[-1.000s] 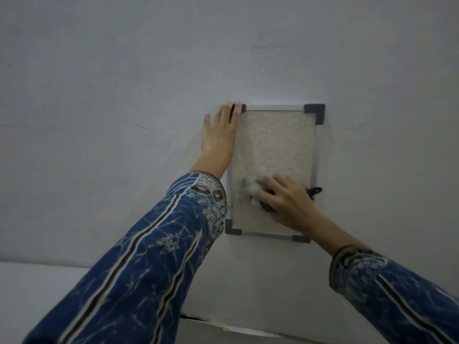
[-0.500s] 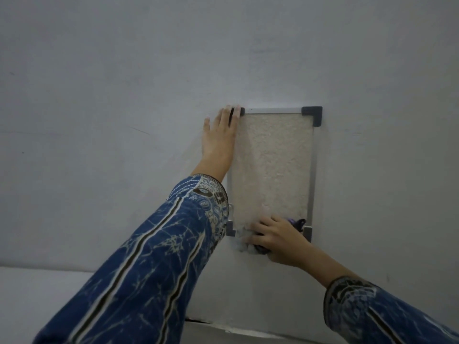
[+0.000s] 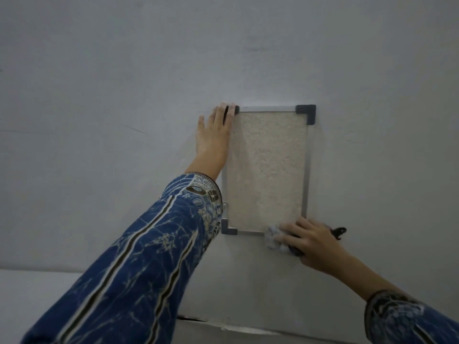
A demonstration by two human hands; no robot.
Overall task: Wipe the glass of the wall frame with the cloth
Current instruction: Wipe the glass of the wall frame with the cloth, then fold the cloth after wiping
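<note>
A tall wall frame point(image 3: 307, 155) with a thin silver rim, dark grey corner caps and a beige speckled panel behind its glass point(image 3: 267, 170) hangs on the pale wall. My left hand point(image 3: 215, 135) lies flat with straight fingers against the frame's upper left edge, fingertips over the top left corner. My right hand point(image 3: 306, 240) grips a crumpled grey-white cloth point(image 3: 273, 240) at the frame's lower right corner, which the hand and cloth hide. A dark bit of the cloth point(image 3: 338, 232) sticks out to the right of the hand.
The bare grey-white wall point(image 3: 124, 95) fills the view. Below the frame a ledge or skirting edge point(image 3: 223, 327) runs across, with a dark crack under it. Blue patterned sleeves cover both forearms.
My right hand has dragged the cloth from the glass's lower middle down to the bottom left edge, then right to the lower right corner. My left hand has stayed at the upper left edge.
</note>
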